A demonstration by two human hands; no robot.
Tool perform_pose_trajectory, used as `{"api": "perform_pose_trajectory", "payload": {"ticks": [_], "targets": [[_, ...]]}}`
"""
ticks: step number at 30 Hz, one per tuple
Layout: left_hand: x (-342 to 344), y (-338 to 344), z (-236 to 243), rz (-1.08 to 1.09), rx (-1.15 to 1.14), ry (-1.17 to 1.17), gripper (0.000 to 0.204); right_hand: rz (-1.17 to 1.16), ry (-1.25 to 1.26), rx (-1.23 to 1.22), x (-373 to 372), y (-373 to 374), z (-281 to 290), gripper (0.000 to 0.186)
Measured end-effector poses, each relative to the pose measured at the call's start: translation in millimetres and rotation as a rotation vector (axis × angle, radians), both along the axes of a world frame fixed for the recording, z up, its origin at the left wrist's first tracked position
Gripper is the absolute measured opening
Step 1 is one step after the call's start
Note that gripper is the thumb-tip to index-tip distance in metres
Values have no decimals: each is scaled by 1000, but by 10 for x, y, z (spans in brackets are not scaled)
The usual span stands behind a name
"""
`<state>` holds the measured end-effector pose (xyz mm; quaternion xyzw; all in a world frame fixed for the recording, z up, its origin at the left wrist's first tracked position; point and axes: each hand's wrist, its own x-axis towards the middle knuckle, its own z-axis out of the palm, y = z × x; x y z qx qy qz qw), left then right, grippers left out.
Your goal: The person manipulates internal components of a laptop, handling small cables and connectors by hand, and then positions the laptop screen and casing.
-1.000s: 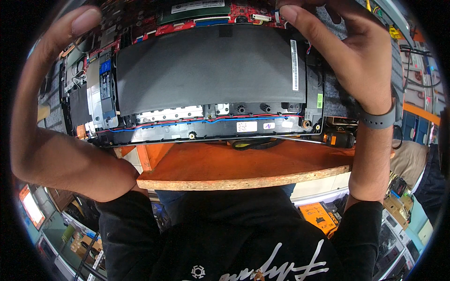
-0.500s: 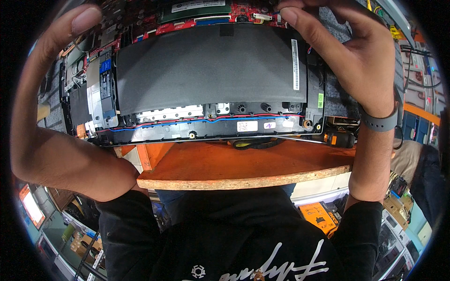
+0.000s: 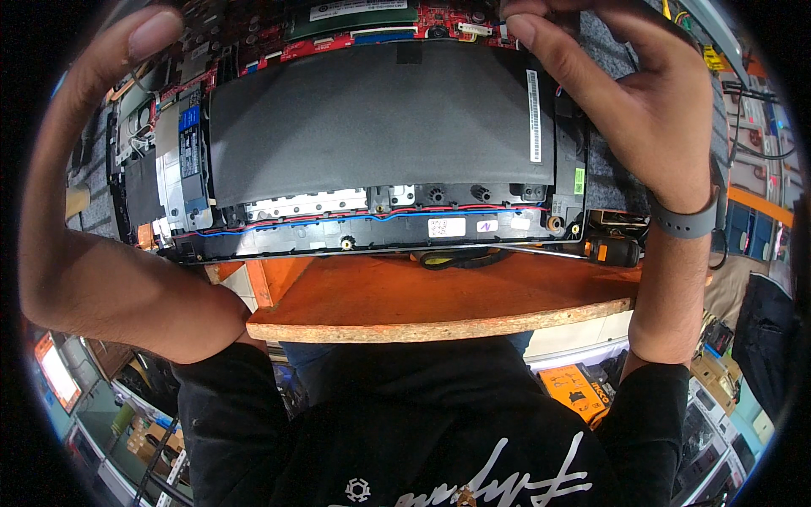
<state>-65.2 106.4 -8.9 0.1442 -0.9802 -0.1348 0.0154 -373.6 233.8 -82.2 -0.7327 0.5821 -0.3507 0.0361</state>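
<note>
An opened laptop [image 3: 473,230] lies in front of me, its inside facing up. A wide black battery [image 3: 363,127] fills its middle, below a red circuit board [image 3: 338,49]. At the upper right edge of the board, my right hand [image 3: 634,110] has thumb and forefinger drawn together beside a small white connector [image 3: 475,29]. Anything between those fingertips is too hidden to make out. My left hand [image 3: 127,51] is by the laptop's upper left corner. Only its thumb shows clearly; the other fingers lie beyond the picture's edge.
An orange wooden bench [image 3: 439,296] with a raw front edge juts out below the laptop. A black and orange screwdriver [image 3: 612,251] lies beside the laptop's near right corner. Grey cloth [image 3: 612,177] is under the laptop. An orange box [image 3: 574,393] sits lower down at right.
My right hand's fingertips have shifted very slightly at the board's upper right edge. My left hand and the laptop look almost unmoved.
</note>
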Motion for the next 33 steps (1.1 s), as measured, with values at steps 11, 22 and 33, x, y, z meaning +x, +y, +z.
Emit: {"api": "perform_pose_trajectory", "payload": {"ticks": [11,22,33], "targets": [[-5,10,6,-8,29,26,47,21,22,7,-26,-19,2,13],[-19,26,-5,-17,58,47,47,48,-7,-39,-39,-18,9,13],[-45,42,-7,-28,86,68,47,40,-128,48,-108,-36,-72,13]]}}
